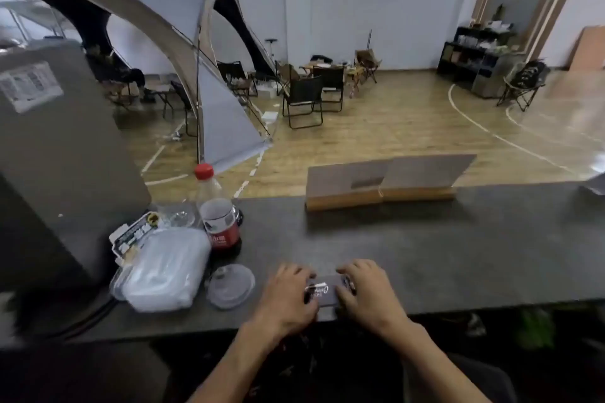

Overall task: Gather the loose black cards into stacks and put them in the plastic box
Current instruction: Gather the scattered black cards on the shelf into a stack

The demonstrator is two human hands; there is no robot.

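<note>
Near the dark grey table's [458,255] front edge, the left hand [289,296] and right hand [368,289] curl around a small stack of black cards [325,293], pinching it between them. A clear round plastic lid [230,286] lies left; a red-capped cola bottle [217,216] stands behind.

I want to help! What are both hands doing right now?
Left hand: fingers curled round the black cards.
Right hand: fingers curled round the same cards.

Both forearms are bare from wrist to the bottom of the view, with no sleeve showing. The left hand [288,294] and right hand [370,291] wear no gloves, rings, or watch. Dark clothing, possibly patterned, covers the lap.
</note>
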